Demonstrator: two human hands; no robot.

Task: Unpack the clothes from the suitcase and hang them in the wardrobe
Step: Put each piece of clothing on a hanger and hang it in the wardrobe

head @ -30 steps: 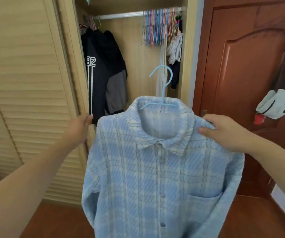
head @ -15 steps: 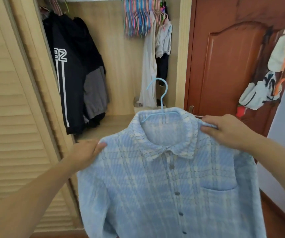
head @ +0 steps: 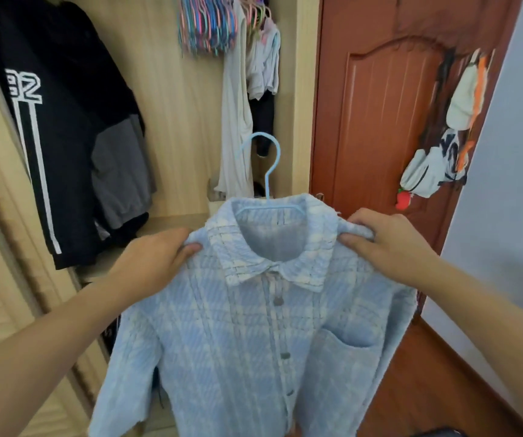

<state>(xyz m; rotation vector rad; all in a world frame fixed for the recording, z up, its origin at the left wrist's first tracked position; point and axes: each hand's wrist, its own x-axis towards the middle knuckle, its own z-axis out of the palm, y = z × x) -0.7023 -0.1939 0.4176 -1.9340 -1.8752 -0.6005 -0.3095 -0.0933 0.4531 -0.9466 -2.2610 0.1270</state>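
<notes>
From the head camera we see one light blue plaid shirt (head: 253,335) on one pale blue hanger (head: 264,187), held up in front of the open wardrobe (head: 178,121). Two hands hold it. The left hand (head: 156,257) grips the shirt's left shoulder, fingers curled into the cloth. The right hand (head: 389,244) grips the other shoulder the same way. The shirt hangs upright, long axis vertical, buttoned front facing us, collar on top. The hanger's hook rises above the collar and curls toward the left. Inside the wardrobe, left of the shirt, hangs one black jacket (head: 61,146) with white stripes. Above the shirt hang a bunch of coloured empty hangers (head: 206,26), too many and too blurred to count, and some pale garments (head: 241,121). The shirt's hem is cut off by the frame.
</notes>
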